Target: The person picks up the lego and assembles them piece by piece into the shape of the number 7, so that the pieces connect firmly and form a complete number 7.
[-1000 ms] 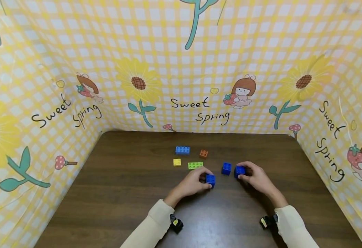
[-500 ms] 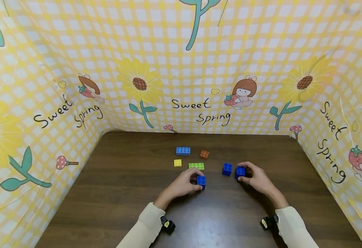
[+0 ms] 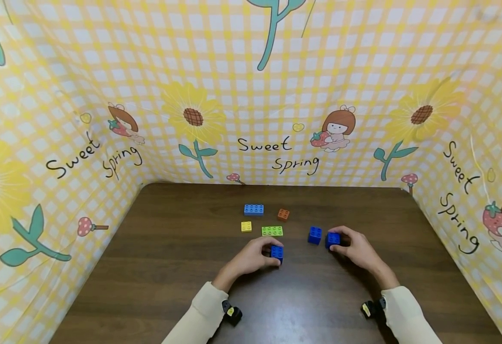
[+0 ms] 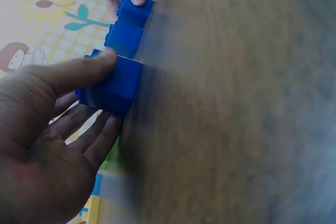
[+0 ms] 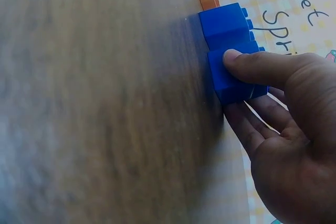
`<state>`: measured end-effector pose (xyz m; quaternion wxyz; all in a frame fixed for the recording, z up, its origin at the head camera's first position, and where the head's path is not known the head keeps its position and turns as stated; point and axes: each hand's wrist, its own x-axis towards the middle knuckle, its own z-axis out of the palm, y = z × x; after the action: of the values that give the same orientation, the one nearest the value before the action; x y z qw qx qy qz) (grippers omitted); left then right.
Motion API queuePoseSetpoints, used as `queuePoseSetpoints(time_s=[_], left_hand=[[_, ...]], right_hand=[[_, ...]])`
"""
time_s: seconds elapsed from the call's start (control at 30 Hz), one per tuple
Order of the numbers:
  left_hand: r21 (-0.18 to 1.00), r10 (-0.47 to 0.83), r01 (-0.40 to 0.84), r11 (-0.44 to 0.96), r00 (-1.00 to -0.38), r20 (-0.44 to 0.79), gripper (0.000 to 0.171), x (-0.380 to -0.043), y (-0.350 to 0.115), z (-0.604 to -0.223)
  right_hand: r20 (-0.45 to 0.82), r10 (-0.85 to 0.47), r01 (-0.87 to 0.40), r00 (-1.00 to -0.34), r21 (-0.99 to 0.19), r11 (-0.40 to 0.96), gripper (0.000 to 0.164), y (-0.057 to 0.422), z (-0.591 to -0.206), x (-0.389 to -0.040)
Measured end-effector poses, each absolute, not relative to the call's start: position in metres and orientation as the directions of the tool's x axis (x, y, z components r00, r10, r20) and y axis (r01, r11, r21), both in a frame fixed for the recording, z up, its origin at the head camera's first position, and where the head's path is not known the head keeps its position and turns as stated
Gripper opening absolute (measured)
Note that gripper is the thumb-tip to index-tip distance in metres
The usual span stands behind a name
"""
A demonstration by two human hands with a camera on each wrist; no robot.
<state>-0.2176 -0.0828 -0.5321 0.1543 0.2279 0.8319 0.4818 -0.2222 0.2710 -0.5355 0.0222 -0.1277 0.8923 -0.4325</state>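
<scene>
My left hand [image 3: 251, 256] pinches a dark blue toy brick [image 3: 277, 253] between thumb and fingers, just in front of the lime green brick [image 3: 272, 231]. In the left wrist view the thumb lies across the near face of that blue brick [image 4: 116, 85]. Farther right, my right hand [image 3: 357, 247] grips a second dark blue brick [image 3: 332, 240], its thumb on the near side as the right wrist view shows [image 5: 231, 74]. Between the two hands stands a third dark blue brick [image 3: 315, 234], a small gap from the right-hand one and touched by neither hand.
Behind the hands on the brown table [image 3: 169, 267] lie a light blue brick [image 3: 253, 209], a small yellow brick [image 3: 246, 226] and an orange-brown brick [image 3: 283, 214]. A yellow checked cloth [image 3: 233, 95] walls the back and both sides.
My left hand has drawn its blue brick leftward and slightly nearer, away from the middle blue brick. The right hand and its brick have stayed almost still.
</scene>
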Motion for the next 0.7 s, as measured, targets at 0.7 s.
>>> queuePoseSetpoints(time_s=[0.7], left_hand=[[0.869, 0.516, 0.217, 0.445, -0.855, -0.051, 0.033, -0.222, -0.085, -0.538]], right_hand=[[0.129, -0.243, -0.249, -0.962, -0.780, 0.574, 0.040, 0.264, -0.515, -0.215]])
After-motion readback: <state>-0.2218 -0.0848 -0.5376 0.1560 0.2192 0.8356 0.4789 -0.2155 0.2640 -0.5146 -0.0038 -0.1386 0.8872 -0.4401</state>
